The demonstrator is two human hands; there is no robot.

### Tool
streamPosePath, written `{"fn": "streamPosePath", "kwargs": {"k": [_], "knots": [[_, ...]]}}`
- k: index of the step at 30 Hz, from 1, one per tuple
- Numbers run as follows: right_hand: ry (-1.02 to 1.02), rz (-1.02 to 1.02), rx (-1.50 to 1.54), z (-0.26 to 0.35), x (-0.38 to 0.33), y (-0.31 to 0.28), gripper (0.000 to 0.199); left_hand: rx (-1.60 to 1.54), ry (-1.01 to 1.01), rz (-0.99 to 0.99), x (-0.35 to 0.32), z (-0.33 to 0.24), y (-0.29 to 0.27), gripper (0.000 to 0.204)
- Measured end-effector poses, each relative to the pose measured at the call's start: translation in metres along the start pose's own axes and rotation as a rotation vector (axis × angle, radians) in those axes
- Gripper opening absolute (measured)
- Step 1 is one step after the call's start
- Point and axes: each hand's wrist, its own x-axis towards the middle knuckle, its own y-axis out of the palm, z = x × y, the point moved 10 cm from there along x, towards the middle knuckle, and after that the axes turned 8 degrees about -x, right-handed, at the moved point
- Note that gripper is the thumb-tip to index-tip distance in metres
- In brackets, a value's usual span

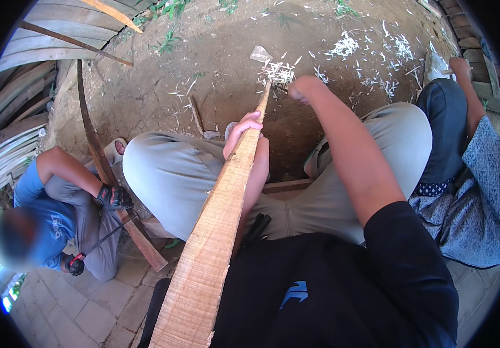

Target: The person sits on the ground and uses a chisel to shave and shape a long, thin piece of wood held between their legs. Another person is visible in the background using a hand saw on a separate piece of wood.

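Note:
A long, pale, rough-sawn wooden plank (210,249) rises from the lower edge, past my chest and between my knees, tapering to a narrow far end. Below that tip, my left hand (242,132) is closed round the plank, its fingers over the near-left edge. My right hand (305,89) is closed in a fist just right of the tip. From that fist a thin dark blade (282,89) reaches toward the wood; its handle is hidden in the fingers. Beyond the tip, a heap of pale wood shavings (279,72) lies on the dirt.
At left, a co-worker in blue (41,226) with black gloves holds a red-handled tool against a dark curved plank (96,145). Another seated person's leg (442,124) is close on my right. Farther off are a pale stone (260,54), scattered shavings (345,45) and stacked boards (15,104).

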Motion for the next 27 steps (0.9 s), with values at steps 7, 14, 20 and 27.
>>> {"fn": "streamPosePath", "kwargs": {"k": [7,14,20,27], "knots": [[0.003,-0.045,-0.067,0.012,-0.013,-0.001,0.038,-0.062,-0.004,-0.034,-0.001,-0.001,-0.001,0.026],[0.053,-0.129,0.022,0.008,-0.017,-0.003,0.034,-0.159,-0.081,-0.084,0.0,0.001,-0.001,0.035],[0.114,-0.205,0.137,0.011,-0.01,0.005,0.037,-0.157,-0.023,-0.094,0.001,0.002,-0.004,0.035],[0.08,-0.196,0.198,0.003,0.024,0.017,0.04,-0.052,0.023,0.023,0.004,-0.006,0.004,0.025]]}}
